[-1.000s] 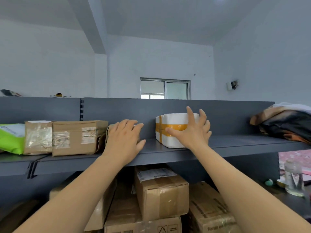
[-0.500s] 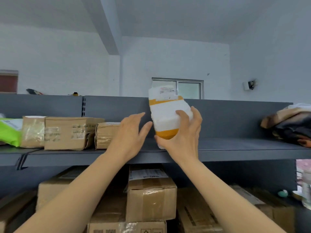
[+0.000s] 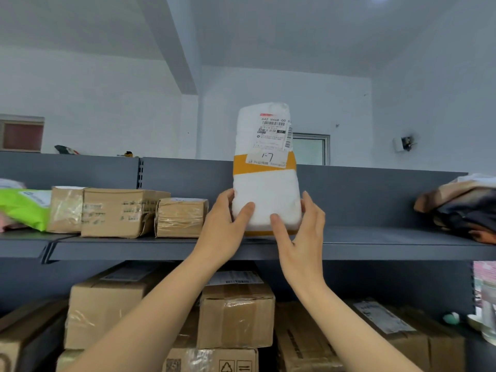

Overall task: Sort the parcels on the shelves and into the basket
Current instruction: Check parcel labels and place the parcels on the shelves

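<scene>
A white foam parcel (image 3: 265,189) with orange tape bands and a shipping label marked "1-7" stands upright, its lower end at the grey upper shelf (image 3: 375,245). My left hand (image 3: 222,232) grips its lower left side, thumb on the front face. My right hand (image 3: 300,234) grips its lower right side, thumb across the front near the bottom. The label faces me. No basket is in view.
A small taped brown box (image 3: 181,217), a larger brown box (image 3: 118,212), another taped box (image 3: 65,208) and a green bag (image 3: 25,208) line the shelf to the left. Folded fabric (image 3: 461,208) lies at its right end. Several cardboard boxes (image 3: 236,315) fill the lower shelf.
The white parcel lay on its side on the shelf; my right hand tipped it up, and now both hands hold it upright. My left hand moved from the small brown box onto the parcel.
</scene>
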